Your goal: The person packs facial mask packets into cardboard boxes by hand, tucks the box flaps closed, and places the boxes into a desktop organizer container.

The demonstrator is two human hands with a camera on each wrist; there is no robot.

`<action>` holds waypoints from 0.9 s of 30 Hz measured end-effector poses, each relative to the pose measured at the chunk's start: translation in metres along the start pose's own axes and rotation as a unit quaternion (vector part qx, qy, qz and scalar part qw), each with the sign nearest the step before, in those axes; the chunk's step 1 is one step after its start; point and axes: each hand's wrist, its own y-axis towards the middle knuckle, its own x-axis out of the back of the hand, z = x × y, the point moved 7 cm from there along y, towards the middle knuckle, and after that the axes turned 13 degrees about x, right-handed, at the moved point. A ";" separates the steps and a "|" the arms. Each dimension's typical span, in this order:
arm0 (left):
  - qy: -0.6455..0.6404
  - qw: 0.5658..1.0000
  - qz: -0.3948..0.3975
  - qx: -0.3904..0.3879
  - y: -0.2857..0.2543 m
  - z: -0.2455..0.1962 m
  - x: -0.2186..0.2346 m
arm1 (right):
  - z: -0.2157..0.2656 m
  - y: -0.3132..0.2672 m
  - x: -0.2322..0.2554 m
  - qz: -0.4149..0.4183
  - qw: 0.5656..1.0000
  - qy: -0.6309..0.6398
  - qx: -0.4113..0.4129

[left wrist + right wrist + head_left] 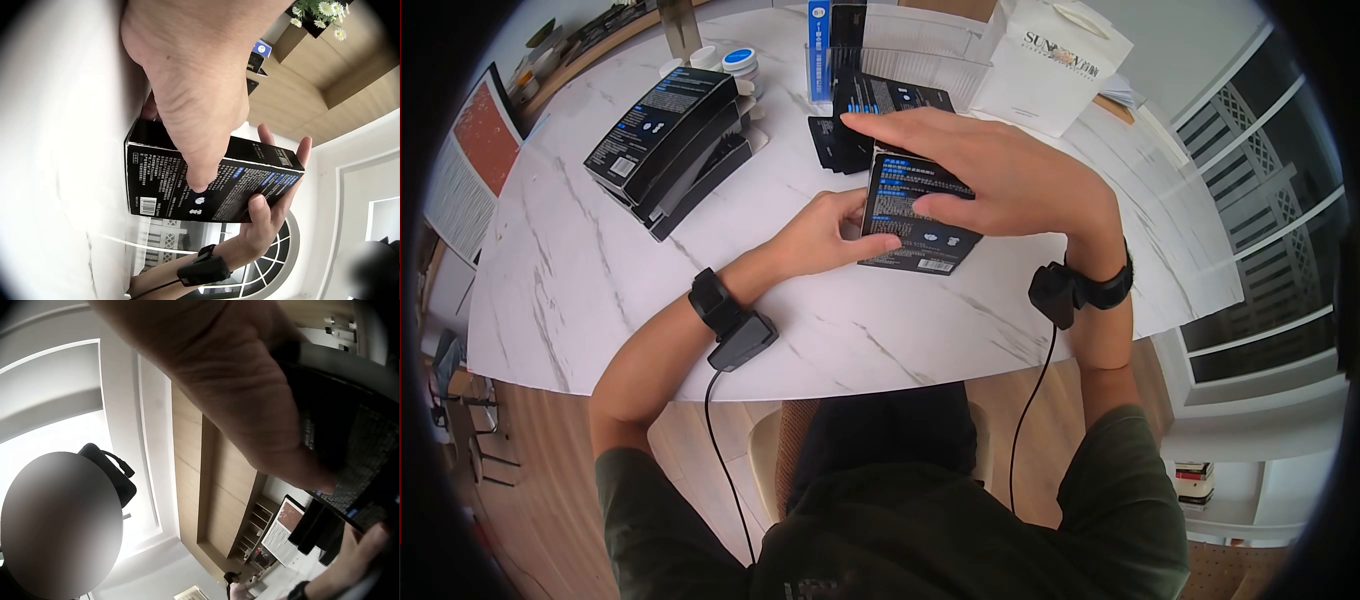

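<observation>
A black printed box (895, 215) stands upright on the white marbled table, its text and barcode side toward me. My left hand (825, 240) grips its lower left side, thumb on the printed face and the other fingers hidden behind. Over its top reaches my right hand (1015, 175), with the thumb against the printed face and the fingers stretched across the top end. In the left wrist view both thumbs press on the same face of the box (162, 178). Just behind it lie several flat black packets (827, 143).
Stacked black boxes (665, 130) lean on the table at the left, near white jars (741, 62) with a blue lid. At the back stand a clear bin (935, 50), an upright blue box (819, 50) and a white paper bag (1040, 70). Cables hang from both wrist cameras.
</observation>
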 end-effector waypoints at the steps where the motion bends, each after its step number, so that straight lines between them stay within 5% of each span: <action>1: 0.001 1.000 0.000 0.000 0.000 0.000 0.000 | 0.001 0.000 0.000 -0.003 1.000 0.001 0.000; 4: 0.004 1.000 0.008 0.015 0.000 0.000 0.000 | 0.004 -0.001 0.002 0.049 0.996 0.049 -0.060; 8: -0.015 1.000 0.009 0.004 0.000 0.001 0.000 | -0.004 -0.013 0.011 0.006 0.996 0.091 0.000; 10: -0.021 1.000 0.007 0.001 0.001 0.004 0.000 | -0.018 -0.022 0.007 0.061 0.976 0.129 -0.161; 19: -0.046 0.999 -0.012 -0.024 0.003 0.002 0.001 | -0.019 -0.018 0.007 0.047 0.983 0.077 -0.158; 27: -0.068 0.995 0.045 0.055 0.001 0.001 -0.001 | -0.008 -0.028 0.042 -0.001 0.991 0.091 -0.095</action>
